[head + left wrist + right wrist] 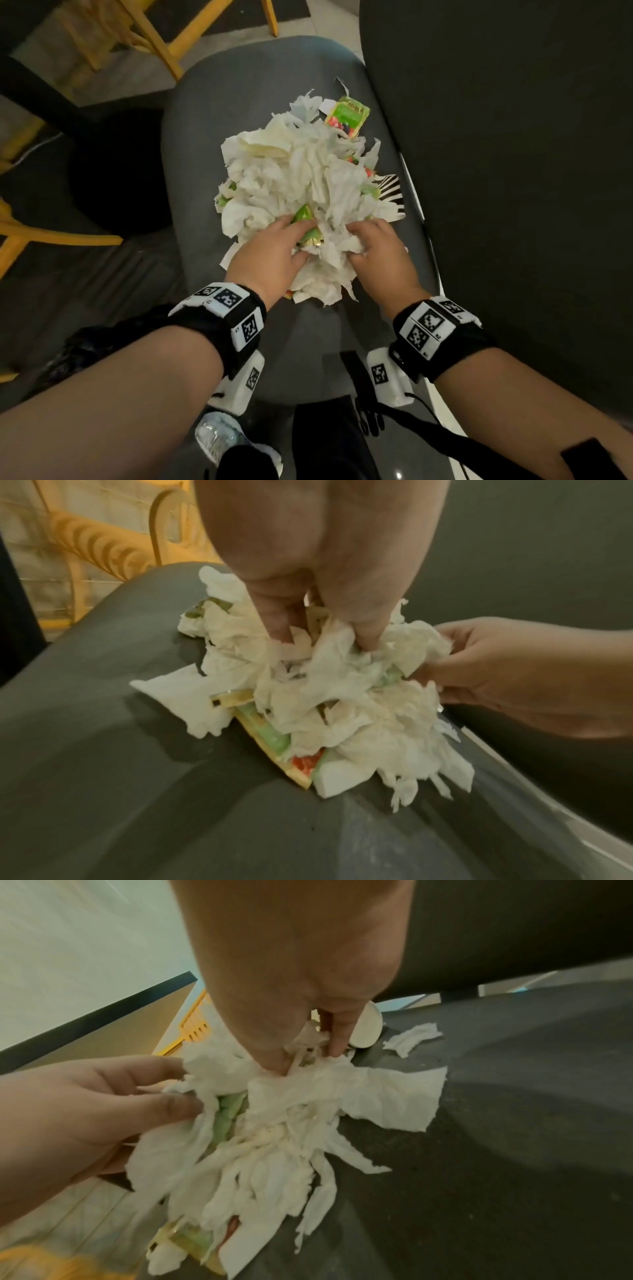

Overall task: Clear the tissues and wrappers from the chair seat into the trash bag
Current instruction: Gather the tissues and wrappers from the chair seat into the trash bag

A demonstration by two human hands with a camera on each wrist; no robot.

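A heap of crumpled white tissues (pixel 301 178) mixed with green wrappers (pixel 305 216) lies on the grey chair seat (pixel 191 144). One green and yellow wrapper (pixel 347 116) lies apart at the far edge of the heap. My left hand (pixel 274 250) digs into the near side of the heap, its fingers curled into tissue (pixel 308 674) and a green wrapper. My right hand (pixel 373 246) grips a bunch of tissue (pixel 308 1096) beside it. Both hands appear in each wrist view, clutching the same clump. No trash bag is recognisable in these views.
The dark chair back (pixel 513 137) rises at the right of the seat. Yellow wooden chair legs (pixel 161 37) stand on the tiled floor at the far left. A plastic bottle (pixel 219 435) shows below my left wrist. A torn tissue scrap (pixel 411 1039) lies apart on the seat.
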